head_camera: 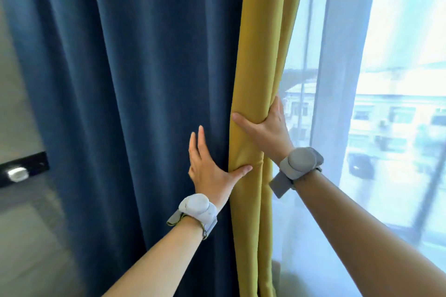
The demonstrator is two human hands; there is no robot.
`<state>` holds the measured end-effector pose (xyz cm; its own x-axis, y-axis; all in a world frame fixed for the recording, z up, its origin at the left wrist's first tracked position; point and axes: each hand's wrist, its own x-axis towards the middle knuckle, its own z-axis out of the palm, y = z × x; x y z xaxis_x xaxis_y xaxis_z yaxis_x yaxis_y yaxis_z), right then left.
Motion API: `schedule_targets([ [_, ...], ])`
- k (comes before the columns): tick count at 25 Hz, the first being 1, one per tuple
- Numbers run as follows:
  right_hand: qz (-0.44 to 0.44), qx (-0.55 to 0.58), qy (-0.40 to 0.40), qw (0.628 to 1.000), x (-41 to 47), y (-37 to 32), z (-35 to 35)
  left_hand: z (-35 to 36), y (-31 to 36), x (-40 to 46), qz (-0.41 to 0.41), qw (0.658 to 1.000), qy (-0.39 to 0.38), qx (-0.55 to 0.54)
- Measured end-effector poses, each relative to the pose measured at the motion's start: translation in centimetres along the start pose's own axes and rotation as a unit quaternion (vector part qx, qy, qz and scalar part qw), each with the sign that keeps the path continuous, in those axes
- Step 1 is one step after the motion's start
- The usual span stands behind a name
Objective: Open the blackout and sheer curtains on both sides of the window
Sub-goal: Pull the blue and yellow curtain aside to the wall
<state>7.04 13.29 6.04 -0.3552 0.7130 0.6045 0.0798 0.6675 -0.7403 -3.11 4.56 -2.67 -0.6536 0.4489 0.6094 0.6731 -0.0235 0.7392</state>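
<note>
We see the blackout curtain [125, 103], dark blue with a mustard-yellow edge band [255, 79], hanging bunched in folds left of centre. Our right hand [268, 128] wraps that yellow band, thumb across the front and fingers [277, 108] curled behind it, clenched on the cloth. Our left hand [212, 171] lies lower, flat and spread on the blue fabric, thumb pressing the yellow band, grasping nothing. The sheer curtain [350, 79] hangs to the right, covering the bright window [296, 67]. Both wrists wear grey bands [198, 210].
</note>
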Motion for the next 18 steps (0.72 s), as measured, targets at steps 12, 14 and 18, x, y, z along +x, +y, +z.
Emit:
schedule_targets([
  [12, -0.004, 0.057, 0.007, 0.998, 6.9, -3.1, 18.1, -5.3, -12.6, 11.4, -0.093, 0.971, -0.179, -0.128],
  [14, 0.002, 0.069, 0.018, 0.997, 7.9, -3.5, 20.6, -6.8, -14.0, 12.3, -0.08, 0.977, -0.154, -0.121],
  [18, -0.013, 0.092, -0.023, 0.995, 11.1, -4.9, 29.8, -11.0, -18.7, 16.7, -0.09, 0.987, -0.08, -0.108],
])
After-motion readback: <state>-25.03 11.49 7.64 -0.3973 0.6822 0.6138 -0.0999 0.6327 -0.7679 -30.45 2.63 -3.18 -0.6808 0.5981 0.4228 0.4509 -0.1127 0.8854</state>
